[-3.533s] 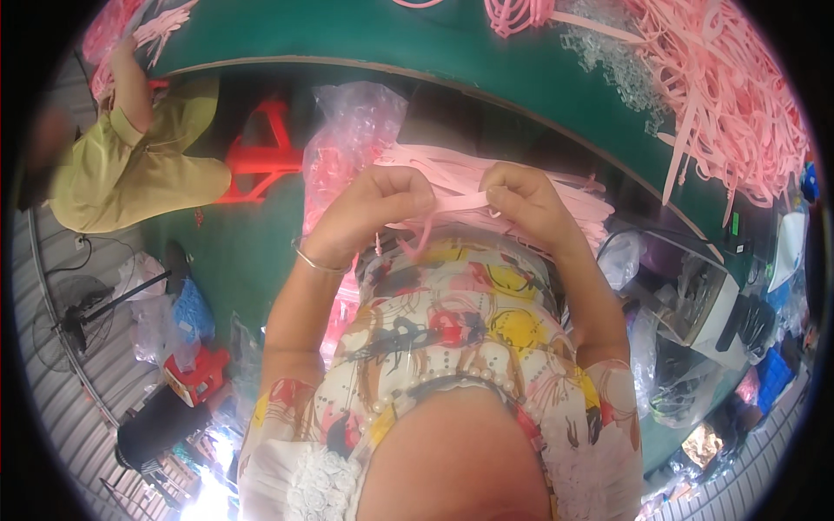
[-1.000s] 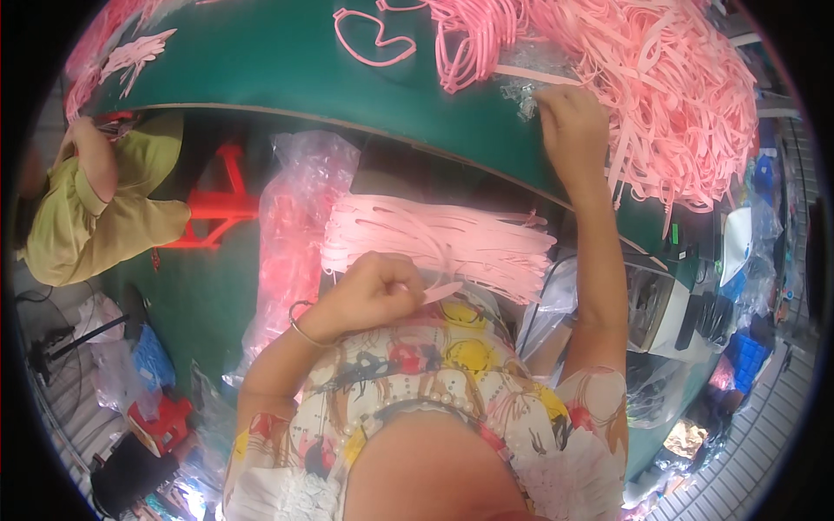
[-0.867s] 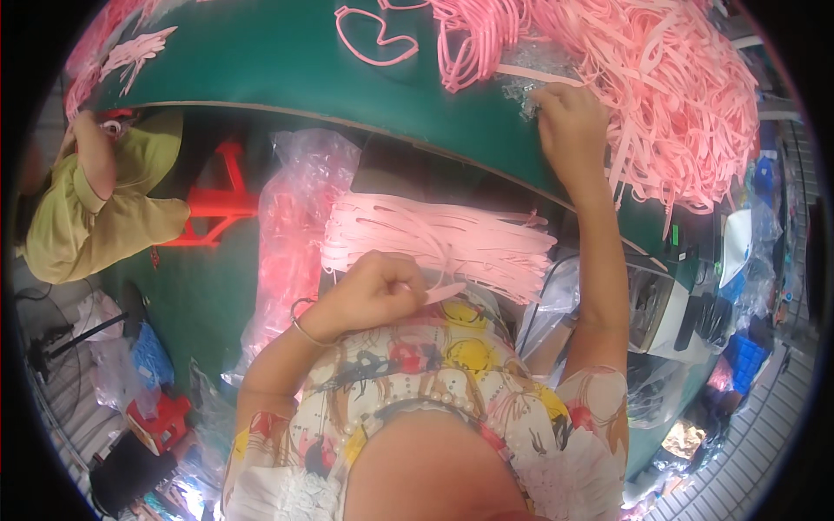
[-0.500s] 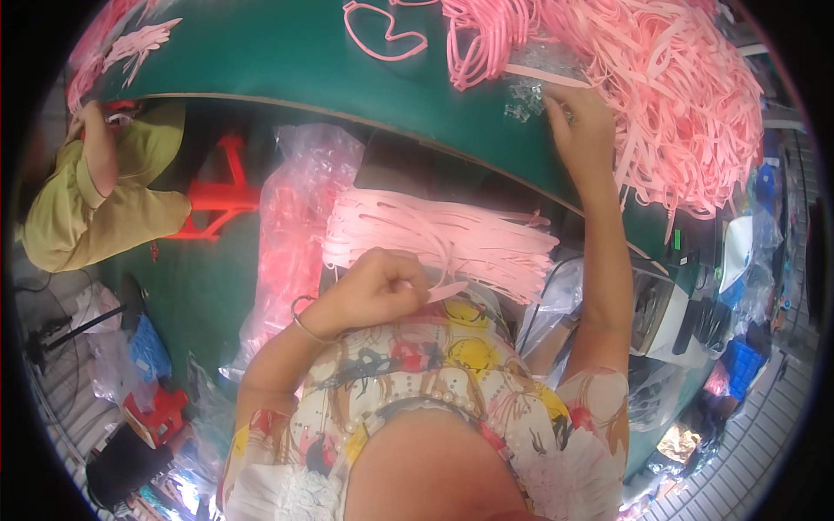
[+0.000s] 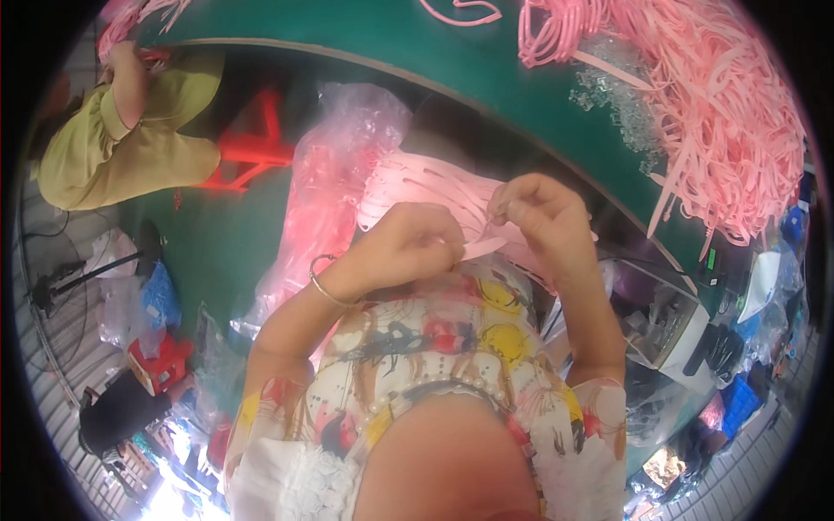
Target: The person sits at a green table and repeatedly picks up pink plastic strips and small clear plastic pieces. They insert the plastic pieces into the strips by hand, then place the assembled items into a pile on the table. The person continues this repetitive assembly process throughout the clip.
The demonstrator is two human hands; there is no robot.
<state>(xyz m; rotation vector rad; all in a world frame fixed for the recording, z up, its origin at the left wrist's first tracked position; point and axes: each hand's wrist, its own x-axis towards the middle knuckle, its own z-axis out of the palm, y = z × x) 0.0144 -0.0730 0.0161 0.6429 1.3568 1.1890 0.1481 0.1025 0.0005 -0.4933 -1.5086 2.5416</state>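
My left hand (image 5: 415, 245) pinches a flat pink strap (image 5: 483, 249) close to my body, and its short end sticks out to the right. Just beside it, my right hand (image 5: 547, 224) is closed, thumb against fingertips, near the strap. Whatever those fingertips hold is too small to make out. Beneath both hands lies a thick bundle of pink straps (image 5: 408, 184) on my lap. On the green table, a scatter of small clear pieces (image 5: 612, 95) lies beside a big heap of loose pink straps (image 5: 730, 113).
The green table (image 5: 512, 95) curves across the front, with looped pink straps (image 5: 556, 33) on it. A clear plastic bag with pink contents (image 5: 334, 174) lies left of my lap. Farther left, a person in a yellow-green top (image 5: 113, 161) sits near a red stool (image 5: 256, 148).
My right hand has left the clear pieces on the table and come down to the strap beside my left hand. The whole view has shifted slightly.
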